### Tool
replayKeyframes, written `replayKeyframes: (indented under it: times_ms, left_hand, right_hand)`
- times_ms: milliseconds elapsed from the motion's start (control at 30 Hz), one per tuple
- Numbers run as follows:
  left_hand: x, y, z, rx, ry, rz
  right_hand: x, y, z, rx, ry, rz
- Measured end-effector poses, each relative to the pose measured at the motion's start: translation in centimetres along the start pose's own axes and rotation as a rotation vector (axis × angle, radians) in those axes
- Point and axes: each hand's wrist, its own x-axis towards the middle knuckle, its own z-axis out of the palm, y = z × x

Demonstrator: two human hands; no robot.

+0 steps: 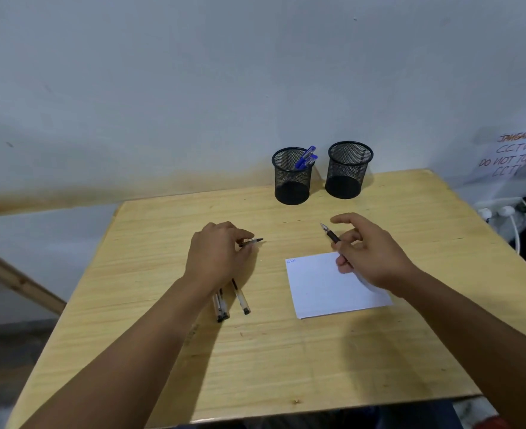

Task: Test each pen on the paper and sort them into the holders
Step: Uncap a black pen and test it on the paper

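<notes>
My right hand [368, 253] holds an uncapped black pen [331, 235] over the far edge of the white paper [332, 287], tip pointing up and away. My left hand [220, 253] pinches a small black pen cap [254, 241] just above the table. Under that hand's wrist lie three clear black-capped pens [240, 297] on the wood. Two black mesh holders stand at the back: the left holder [292, 176] contains blue pens [306, 157], and the right holder [348, 170] looks empty. A small blue scribble marks the paper's top left corner.
The wooden table [255, 360] meets a white wall at the back. A power strip with white plugs [503, 212] and a handwritten sign [515, 159] sit off the right edge. A wooden beam [17, 283] slants at the left.
</notes>
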Motion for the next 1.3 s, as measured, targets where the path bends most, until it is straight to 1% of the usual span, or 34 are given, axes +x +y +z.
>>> replayKeyframes:
  times_ms: [167, 300, 367, 433, 500, 567, 633, 700, 800, 933, 1133, 1300]
  left_hand:
    - [0.2, -0.3, 0.8, 0.03, -0.019, -0.085]
    - [-0.2, -0.2, 0.9, 0.027, -0.035, -0.107]
    - [-0.9, 0.4, 0.8, 0.009, -0.034, -0.093]
    - [-2.2, 1.5, 0.7, -0.016, -0.03, -0.04]
    - [-3.8, 3.0, 0.7, -0.073, -0.01, 0.011]
    - [-5.5, 4.3, 1.0, -0.118, -0.005, 0.049]
    - [-6.9, 5.3, 1.6, -0.136, -0.052, 0.1]
    - [-7.8, 5.8, 2.2, -0.12, -0.099, 0.15]
    - [-8.6, 5.8, 2.9, -0.075, -0.08, 0.206]
    - [-8.9, 5.6, 3.4, -0.054, -0.056, 0.227]
    - [-8.9, 5.7, 3.6, -0.03, -0.058, 0.216]
    - [-9.0, 5.7, 3.7, -0.023, -0.063, 0.196]
  right_hand:
    - [-0.4, 1.0, 1.3, 0.271, 0.013, 0.1]
    - [-0.7, 0.9, 2.1, 0.546, 0.016, 0.112]
    - [-0.9, 1.0, 2.4, 0.615, -0.001, 0.088]
    - [-1.1, 1.3, 2.7, 0.523, 0.009, -0.012]
    - [-1.4, 1.2, 3.1, 0.401, 0.062, -0.091]
    - [-1.2, 0.7, 3.6, 0.359, 0.124, -0.119]
    - [-0.9, 0.3, 4.3, 0.332, 0.149, -0.131]
    - [-0.7, 0.1, 4.9, 0.333, 0.156, -0.133]
    - [-0.5, 0.5, 5.5, 0.31, 0.17, -0.132]
    - [-0.2, 1.1, 5.8, 0.094, 0.196, -0.202]
    - [-0.1, 1.7, 6.3, -0.005, 0.225, -0.228]
    - [0.1, 1.4, 6.5, -0.167, 0.245, -0.233]
